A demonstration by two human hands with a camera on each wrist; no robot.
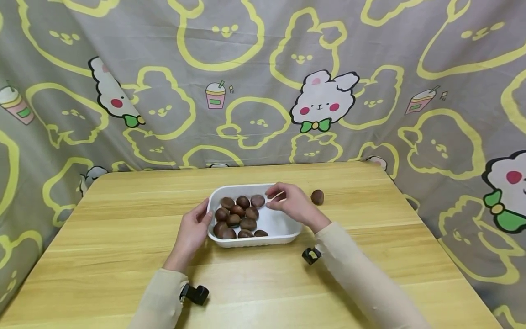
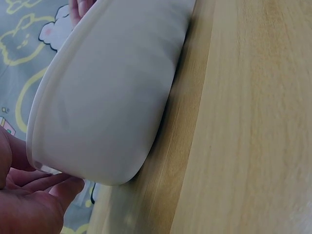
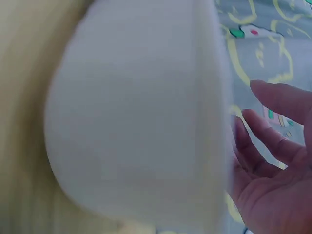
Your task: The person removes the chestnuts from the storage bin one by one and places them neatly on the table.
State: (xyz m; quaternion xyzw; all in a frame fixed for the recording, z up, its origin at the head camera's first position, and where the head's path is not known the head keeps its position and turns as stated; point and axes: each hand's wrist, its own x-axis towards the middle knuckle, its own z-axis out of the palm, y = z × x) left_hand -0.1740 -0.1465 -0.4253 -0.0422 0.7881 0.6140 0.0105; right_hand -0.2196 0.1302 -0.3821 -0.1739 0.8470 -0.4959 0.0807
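A white plastic tray (image 1: pixel 279 224) lies on the table with several brown chestnuts (image 1: pixel 248 224) gathered in its left and middle part. At the tray's left end, my left hand (image 1: pixel 194 229) grips the rim with the thumb at the edge and fingers outside, as the left wrist view (image 2: pixel 34 200) also shows. Over the tray's right half hovers my right hand (image 1: pixel 291 201), its fingertips close beside the rightmost chestnut (image 1: pixel 257 200). In the right wrist view, the right hand's (image 3: pixel 278 151) thumb and fingers stand apart with nothing between them.
A single chestnut (image 1: pixel 317 197) lies on the wooden table (image 1: pixel 123 219), right of the tray and past the right wrist. A printed curtain (image 1: pixel 246 82) hangs behind the table and along both sides. Each wrist wears a black camera mount (image 1: pixel 195 294).
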